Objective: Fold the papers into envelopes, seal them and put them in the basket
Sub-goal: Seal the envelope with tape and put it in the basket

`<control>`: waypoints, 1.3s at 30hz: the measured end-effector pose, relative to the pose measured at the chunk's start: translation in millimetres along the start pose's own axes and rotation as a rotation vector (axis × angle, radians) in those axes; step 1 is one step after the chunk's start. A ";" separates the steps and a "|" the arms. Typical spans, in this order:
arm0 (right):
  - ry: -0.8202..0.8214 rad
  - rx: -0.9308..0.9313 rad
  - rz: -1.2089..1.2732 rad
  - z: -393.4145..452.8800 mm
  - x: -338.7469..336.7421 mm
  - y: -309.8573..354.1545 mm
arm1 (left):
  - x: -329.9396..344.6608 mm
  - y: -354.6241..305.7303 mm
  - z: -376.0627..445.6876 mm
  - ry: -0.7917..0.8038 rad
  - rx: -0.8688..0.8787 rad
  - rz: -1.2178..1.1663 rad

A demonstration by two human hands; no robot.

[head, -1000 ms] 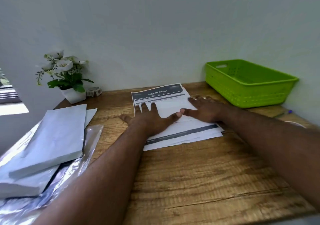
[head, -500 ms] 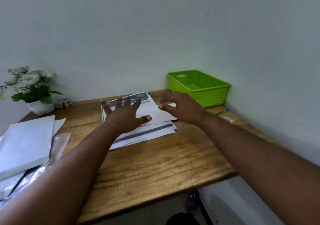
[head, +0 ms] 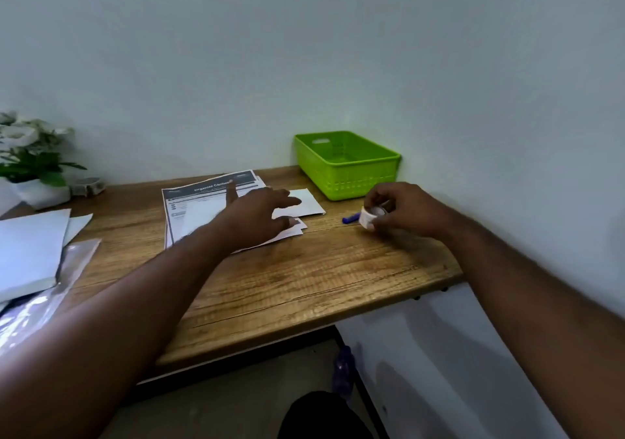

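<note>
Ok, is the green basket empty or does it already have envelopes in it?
Empty, as far as shows: the green basket stands upright at the desk's far corner, its visible inner floor bare. The folded paper lies on the desk under the left hand.

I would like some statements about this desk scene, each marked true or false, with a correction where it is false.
1. The right hand holds a small white tape roll. True.
2. The green basket already contains envelopes. False: nothing shows inside it.
3. The left hand rests on the folded paper. True.
4. A blue pen lies inside the basket. False: it lies on the wooden desk, in front of the basket.
5. The potted plant stands beside the basket. False: it stands at the desk's far left.
</note>
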State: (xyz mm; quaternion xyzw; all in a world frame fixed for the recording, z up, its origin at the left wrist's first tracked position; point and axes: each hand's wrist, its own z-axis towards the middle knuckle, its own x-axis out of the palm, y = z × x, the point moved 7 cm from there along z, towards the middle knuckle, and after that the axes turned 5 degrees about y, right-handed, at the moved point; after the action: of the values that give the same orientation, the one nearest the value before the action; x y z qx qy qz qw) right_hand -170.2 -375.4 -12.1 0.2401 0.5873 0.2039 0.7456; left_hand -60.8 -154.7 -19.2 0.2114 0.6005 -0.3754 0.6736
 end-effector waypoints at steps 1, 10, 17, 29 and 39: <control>-0.033 -0.027 0.127 3.6 2.0 11.1 | -4.9 0.6 -3.0 -0.044 0.036 -0.090; 0.239 -0.226 0.850 93.7 70.6 131.2 | -55.9 54.6 -34.2 -0.260 0.163 -0.734; 0.399 -0.201 1.074 157.1 132.8 168.1 | -56.3 127.3 -41.5 -0.431 0.041 -0.758; 0.330 -0.197 1.107 174.8 154.7 155.7 | -47.2 149.4 -41.7 -0.524 0.094 -0.450; 0.152 -0.264 0.913 169.8 152.1 161.0 | -57.7 136.6 -48.6 -0.587 0.153 -0.256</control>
State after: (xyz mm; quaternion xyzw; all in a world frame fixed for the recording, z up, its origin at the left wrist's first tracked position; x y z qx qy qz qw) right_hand 26.1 -177.4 -1.2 0.3612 0.4435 0.6003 0.5590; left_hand 11.5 -18.5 4.8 0.0672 0.3724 -0.5459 0.7475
